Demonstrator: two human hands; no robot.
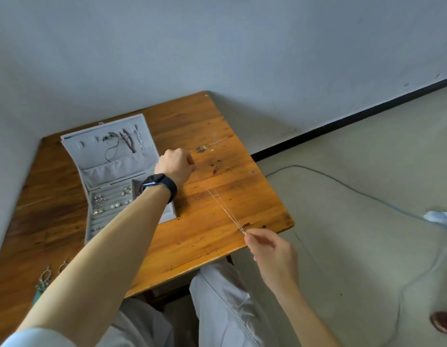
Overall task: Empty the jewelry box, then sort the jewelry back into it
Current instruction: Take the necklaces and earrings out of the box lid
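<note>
Presently, grip: the right hand (272,249) is pinching one end of the chain (225,209) between thumb and fingertip. The left hand (177,166) is curling its fingers round what is appearing to be the other end.
Chain position: it is stretching taut between both hands as two thin strands, above the table (205,246) and just right of the box (92,156).
Handling: it is looking very light, limp and fine. It is likely tangling when slack, slipping from a loose pinch and breaking under a hard pull.
Hold points: the ends are serving best, with light tension applied.
Box: the lid is standing open, with cords (127,141) hanging from its right hooks. Small pieces are sitting in the tray rows.
Obstruction: the left forearm and watch (159,185) are crossing over the tray's right side.
Surroundings: earrings (44,276) are lying at the table's near left, well apart from the chain. A cable (342,184) is trailing across the floor.
</note>
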